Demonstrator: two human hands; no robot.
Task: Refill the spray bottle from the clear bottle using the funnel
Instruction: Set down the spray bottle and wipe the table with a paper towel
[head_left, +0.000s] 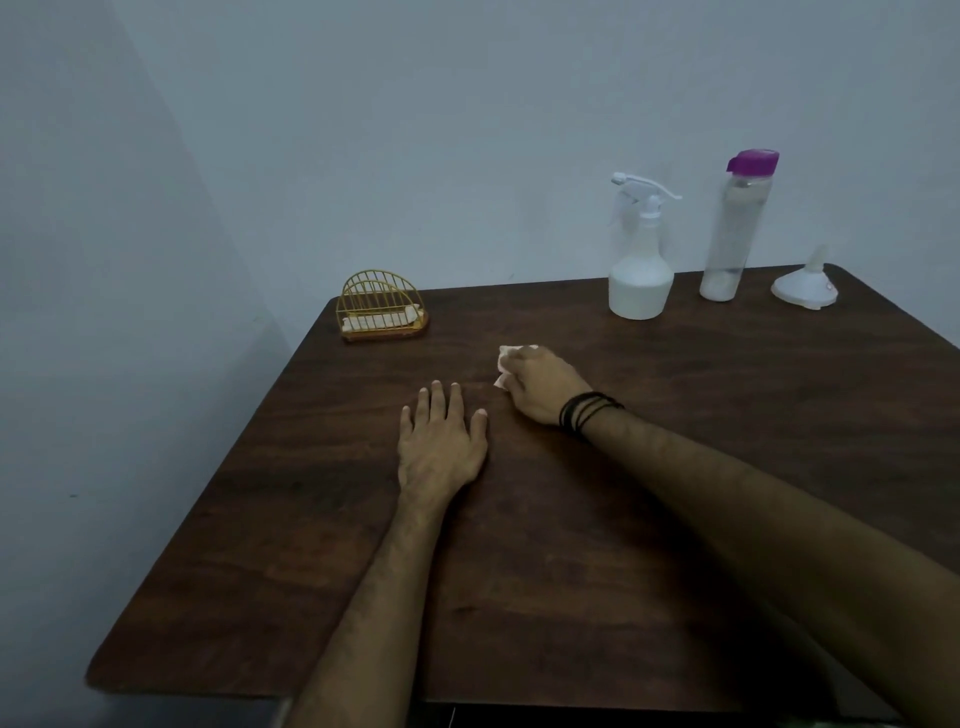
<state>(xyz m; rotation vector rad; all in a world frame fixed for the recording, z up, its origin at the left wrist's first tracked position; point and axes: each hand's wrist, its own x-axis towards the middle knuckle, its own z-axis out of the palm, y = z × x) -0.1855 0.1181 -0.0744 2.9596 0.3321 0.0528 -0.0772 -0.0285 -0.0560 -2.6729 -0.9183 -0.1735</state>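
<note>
A white spray bottle (640, 262) with its trigger head on stands at the table's far right. Right of it stands a tall clear bottle (731, 234) with a purple cap. A white funnel (805, 288) rests upside down, spout up, near the far right corner. My right hand (540, 387) is closed on a crumpled white tissue (503, 364) pressed against the tabletop, well in front of the bottles. My left hand (441, 441) lies flat on the table, fingers spread, holding nothing.
The dark wooden table (519, 597) stands against a pale wall. A gold wire napkin holder (382, 312) with folded tissues sits at the far left corner. The table's left edge runs diagonally close to the side wall.
</note>
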